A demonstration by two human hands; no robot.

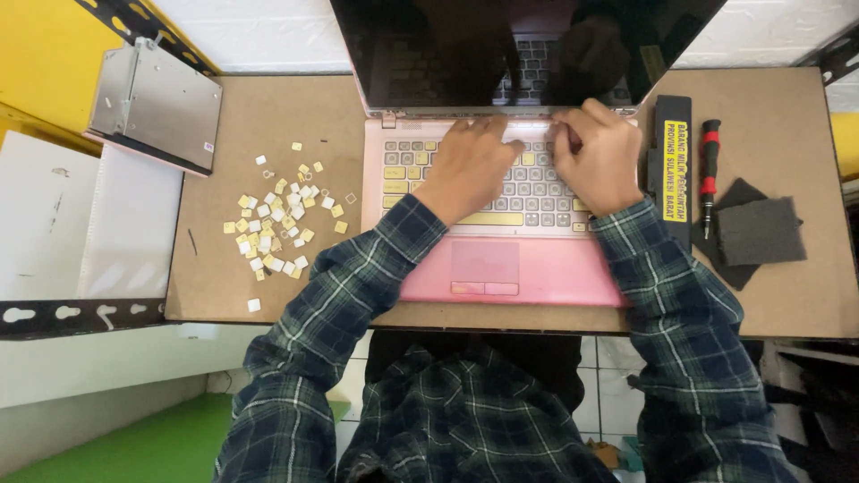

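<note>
Both hands, left (pixel 467 170) and right (pixel 598 156), press curled fingers onto the pink laptop's keyboard (pixel 488 192); prying carelessly, I might snap a key clip.

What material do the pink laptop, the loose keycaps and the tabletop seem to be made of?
Laptop: likely plastic, smooth pink with a soft sheen around the touchpad.
Keycaps: probably plastic, small thin squares, white and yellowed, matte.
Tabletop: looks like pressed fibreboard, an even brown, dull, without grain.
Both hands, left and right, rest on the keyboard.
</note>
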